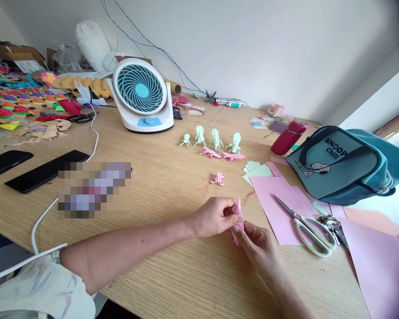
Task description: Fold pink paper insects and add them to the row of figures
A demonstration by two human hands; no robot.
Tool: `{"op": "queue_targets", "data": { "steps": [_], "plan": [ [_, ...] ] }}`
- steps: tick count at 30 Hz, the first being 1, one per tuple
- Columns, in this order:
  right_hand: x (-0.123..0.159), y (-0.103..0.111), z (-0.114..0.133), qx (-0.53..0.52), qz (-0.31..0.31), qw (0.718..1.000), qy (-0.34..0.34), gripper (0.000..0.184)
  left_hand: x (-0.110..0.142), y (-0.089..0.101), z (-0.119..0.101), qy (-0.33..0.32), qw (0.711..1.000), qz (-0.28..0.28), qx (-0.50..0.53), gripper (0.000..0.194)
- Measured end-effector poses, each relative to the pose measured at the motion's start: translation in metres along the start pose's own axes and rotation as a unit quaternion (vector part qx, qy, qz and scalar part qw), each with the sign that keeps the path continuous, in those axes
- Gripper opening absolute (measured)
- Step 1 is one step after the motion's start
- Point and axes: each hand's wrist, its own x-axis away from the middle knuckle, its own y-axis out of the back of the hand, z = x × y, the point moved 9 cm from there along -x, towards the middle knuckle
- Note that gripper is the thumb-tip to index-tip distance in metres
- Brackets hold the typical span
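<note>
Between my two hands is a narrow piece of folded pink paper (238,207), held upright just above the table. My left hand (216,217) pinches its upper and middle part between thumb and fingers. Lower down, my right hand (257,243) grips the same paper, its thumb pressed on the front. My fingers hide part of the folds. Beyond my hands lies a small pink origami figure (217,179). Farther back, two longer pink origami figures (233,157) lie before a row of several pale green origami figures (215,139).
Scissors (314,230) lie on pink sheets (279,208) at my right, near green paper pieces (257,172). A teal bag (335,164) and red bottle (289,137) stand behind them. A fan (142,95) is at the back; black phones (48,170) and a white cable (40,221) lie left.
</note>
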Motion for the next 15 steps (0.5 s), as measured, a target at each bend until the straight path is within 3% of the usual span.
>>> {"op": "queue_targets", "data": {
  "steps": [9,15],
  "plan": [
    [0.000,0.000,-0.007,0.014,0.008,0.999,-0.039,0.040,-0.003,0.014,0.003,0.004,0.998,-0.059,-0.027,0.017],
    [0.005,0.004,-0.007,0.023,0.024,0.999,-0.034,0.047,-0.008,0.036,0.001,-0.005,0.993,-0.115,-0.027,0.015]
  ]
}}
